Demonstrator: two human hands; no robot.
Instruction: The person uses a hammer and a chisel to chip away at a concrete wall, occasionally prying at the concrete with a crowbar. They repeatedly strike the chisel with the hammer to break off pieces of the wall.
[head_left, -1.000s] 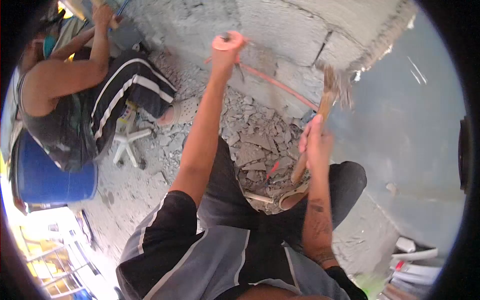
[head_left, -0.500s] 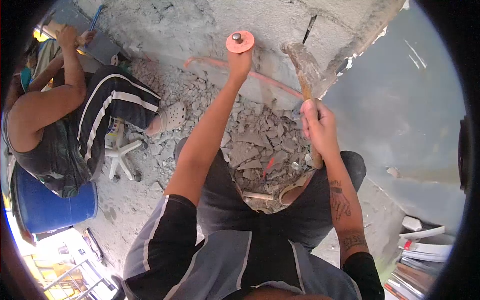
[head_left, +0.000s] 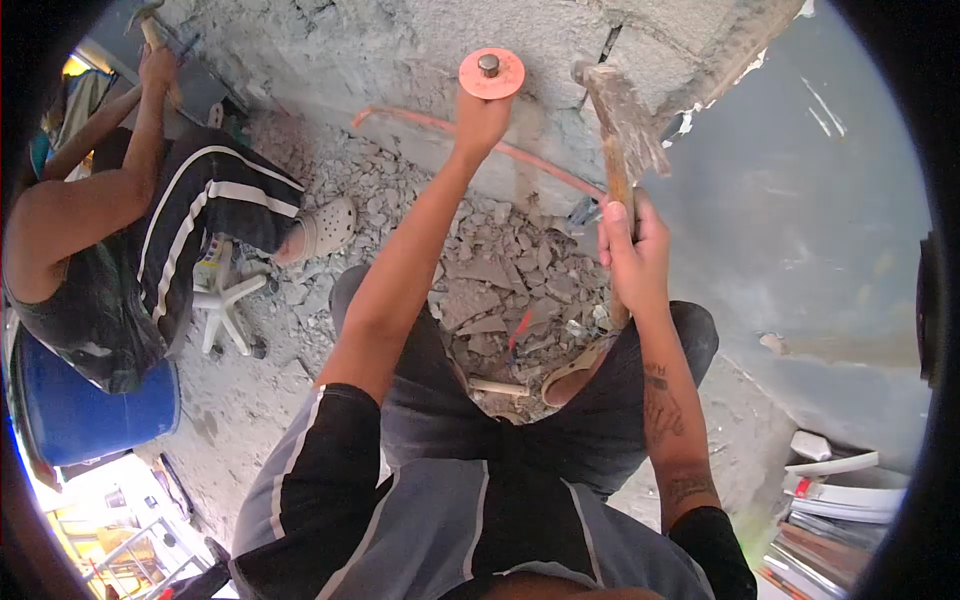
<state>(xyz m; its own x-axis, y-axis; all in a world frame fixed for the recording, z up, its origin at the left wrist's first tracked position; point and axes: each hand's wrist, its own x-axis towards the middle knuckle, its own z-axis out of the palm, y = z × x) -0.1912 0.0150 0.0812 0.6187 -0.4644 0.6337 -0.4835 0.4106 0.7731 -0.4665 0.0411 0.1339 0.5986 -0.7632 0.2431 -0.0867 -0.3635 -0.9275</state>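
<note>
I'd aim the worn, wooden-handled hammer (head_left: 617,165) gripped in the right hand (head_left: 638,258) squarely at the orange-guarded metal chisel (head_left: 488,65), which the left hand (head_left: 483,122) clasps safely below its guard, before the rough grey wall (head_left: 400,55).

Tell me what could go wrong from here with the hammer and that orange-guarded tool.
1. A missed swing of the hammer in the right hand could catch the bare left hand, which grips the orange-guarded tool; the metal striking end presents a small target.
2. The orange tube runs along the wall behind the left hand and might get struck.
3. Loose rubble lies beside the shoe, so footing could shift.
</note>
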